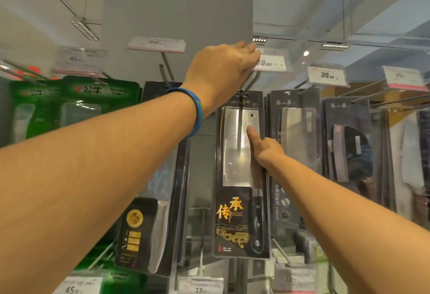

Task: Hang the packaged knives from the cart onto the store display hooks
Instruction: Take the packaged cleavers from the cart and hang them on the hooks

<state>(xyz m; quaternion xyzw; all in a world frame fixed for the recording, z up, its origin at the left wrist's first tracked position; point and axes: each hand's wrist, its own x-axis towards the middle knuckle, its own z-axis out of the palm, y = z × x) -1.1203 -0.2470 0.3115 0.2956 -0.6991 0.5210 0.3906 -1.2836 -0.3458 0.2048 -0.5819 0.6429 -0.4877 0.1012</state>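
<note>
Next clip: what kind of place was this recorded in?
Most likely a retail store's kitchenware aisle: packaged cleavers hang on display hooks, clear price tags sit at the hook ends, and track lights run along the ceiling.

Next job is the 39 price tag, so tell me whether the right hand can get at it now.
Probably yes, once freed: the right hand holds the hanging cleaver package; the 39 price tag sits up and right of it, nothing in front.
</note>
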